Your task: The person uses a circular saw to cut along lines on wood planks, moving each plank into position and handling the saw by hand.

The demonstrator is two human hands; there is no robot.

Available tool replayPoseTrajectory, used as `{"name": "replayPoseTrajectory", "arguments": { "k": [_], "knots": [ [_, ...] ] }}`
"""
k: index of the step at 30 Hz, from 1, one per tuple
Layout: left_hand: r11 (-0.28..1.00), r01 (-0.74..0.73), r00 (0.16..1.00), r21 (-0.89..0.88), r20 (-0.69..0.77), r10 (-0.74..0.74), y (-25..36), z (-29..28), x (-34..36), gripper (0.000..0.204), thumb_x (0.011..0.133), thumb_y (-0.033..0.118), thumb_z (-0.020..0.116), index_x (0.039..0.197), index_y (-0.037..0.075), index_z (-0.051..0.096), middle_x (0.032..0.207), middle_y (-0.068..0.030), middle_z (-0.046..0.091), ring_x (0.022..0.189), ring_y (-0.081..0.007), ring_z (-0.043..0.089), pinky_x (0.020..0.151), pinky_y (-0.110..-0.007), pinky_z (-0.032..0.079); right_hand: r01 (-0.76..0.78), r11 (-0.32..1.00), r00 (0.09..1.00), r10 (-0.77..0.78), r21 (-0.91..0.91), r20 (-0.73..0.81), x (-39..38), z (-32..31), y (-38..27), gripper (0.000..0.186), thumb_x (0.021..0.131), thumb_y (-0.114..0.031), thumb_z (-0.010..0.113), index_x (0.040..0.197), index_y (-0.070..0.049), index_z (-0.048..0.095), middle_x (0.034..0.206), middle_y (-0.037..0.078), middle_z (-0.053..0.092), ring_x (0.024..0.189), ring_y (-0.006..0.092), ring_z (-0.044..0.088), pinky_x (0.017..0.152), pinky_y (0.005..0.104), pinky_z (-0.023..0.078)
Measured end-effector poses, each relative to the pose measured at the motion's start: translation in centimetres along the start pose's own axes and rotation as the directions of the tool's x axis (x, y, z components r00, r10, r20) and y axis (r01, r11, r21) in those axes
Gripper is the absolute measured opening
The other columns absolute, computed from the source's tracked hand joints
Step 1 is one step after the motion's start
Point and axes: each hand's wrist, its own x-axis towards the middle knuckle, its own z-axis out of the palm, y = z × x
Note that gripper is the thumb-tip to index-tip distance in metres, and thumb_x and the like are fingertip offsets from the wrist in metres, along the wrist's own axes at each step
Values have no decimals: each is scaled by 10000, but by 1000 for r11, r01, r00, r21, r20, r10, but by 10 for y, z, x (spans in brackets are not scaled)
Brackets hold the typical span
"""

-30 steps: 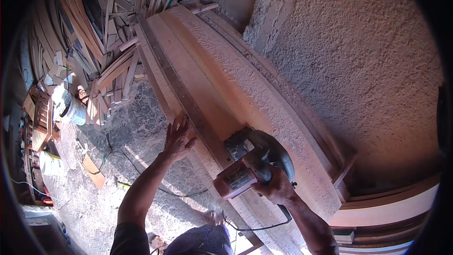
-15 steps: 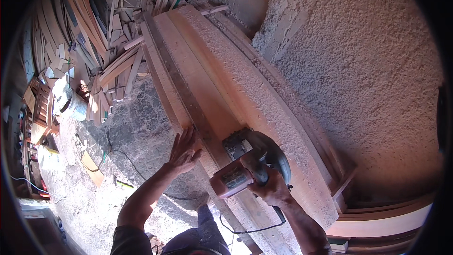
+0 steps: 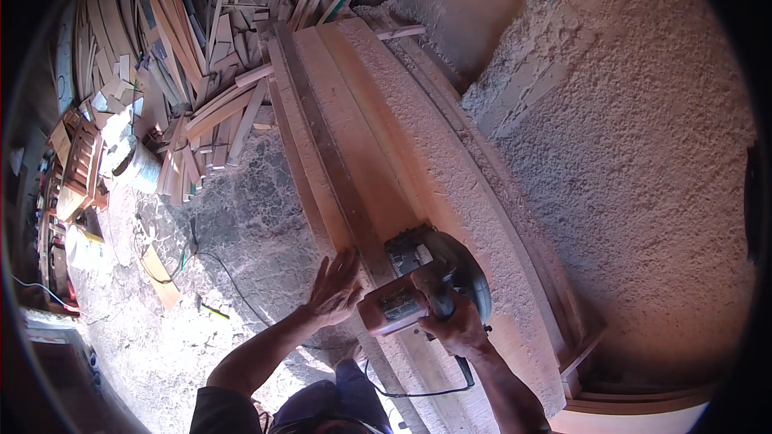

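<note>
A long wooden board (image 3: pixel 375 161), dusted with sawdust along its right part, runs diagonally away from me. A dark straight strip (image 3: pixel 326 133) lies along its left part. My right hand (image 3: pixel 454 325) is closed on the handle of a red and dark circular saw (image 3: pixel 406 297), which rests on the board against the strip. My left hand (image 3: pixel 334 289), fingers spread, lies on the board's left edge just left of the saw. A black cord (image 3: pixel 418 392) hangs in a loop below the saw.
Wood offcuts and strips (image 3: pixel 177 24) pile at the upper left, beside a bucket (image 3: pixel 141 173) and a wooden crate (image 3: pixel 78 169). Cords and a thin panel (image 3: pixel 161 277) lie on the cracked floor. A rough sawdust-covered surface (image 3: pixel 627 169) fills the right; stacked curved pieces (image 3: pixel 627 418) show at lower right.
My left hand has moved down the board's edge toward me. My right hand and the saw have shifted slightly. The whole view has swung somewhat, so the board appears farther right.
</note>
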Motion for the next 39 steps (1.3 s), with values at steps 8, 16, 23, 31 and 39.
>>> {"name": "replayPoseTrajectory", "arguments": {
  "k": [8,16,23,31,39],
  "knots": [
    [998,-15,1000,59,-10,16,-8,7,1,802,921,227,646,1604,32,273,1670,-245,241,1549,-413,249,1211,-648,240,-11,999,1000,12,-45,5,35,6,-16,538,790,-190,808,1265,-10,631,1017,184,751,972,317,741,875,413,579],
    [999,-50,999,7,4,50,-14,5,1,716,917,297,665,1566,169,392,1635,-264,290,1532,-444,267,1205,-673,234,-38,999,999,38,-33,4,69,10,-40,507,780,-184,825,1218,-15,635,1003,163,736,953,285,720,850,409,562],
    [988,-135,987,-79,-97,127,-18,6,-4,605,888,248,698,1450,162,493,1508,-217,448,1436,-442,375,1186,-679,249,77,996,995,-74,44,-67,102,22,-43,294,768,-128,816,979,-7,650,761,38,646,620,111,600,525,311,482],
    [979,-110,994,-171,-28,106,-16,-6,5,526,919,239,677,1395,80,520,1410,-194,511,1401,-419,397,1205,-647,209,-116,992,993,116,46,19,128,21,-60,467,782,-174,826,1183,-16,647,941,116,723,880,223,702,805,371,547],
    [990,-92,994,-104,56,98,-14,-20,9,691,938,289,664,1492,-46,422,1519,-229,420,1470,-419,323,1205,-639,234,-53,996,999,54,69,-11,156,29,-71,433,783,-180,823,1143,-8,657,922,101,724,868,207,708,819,369,569]
  ]
}}
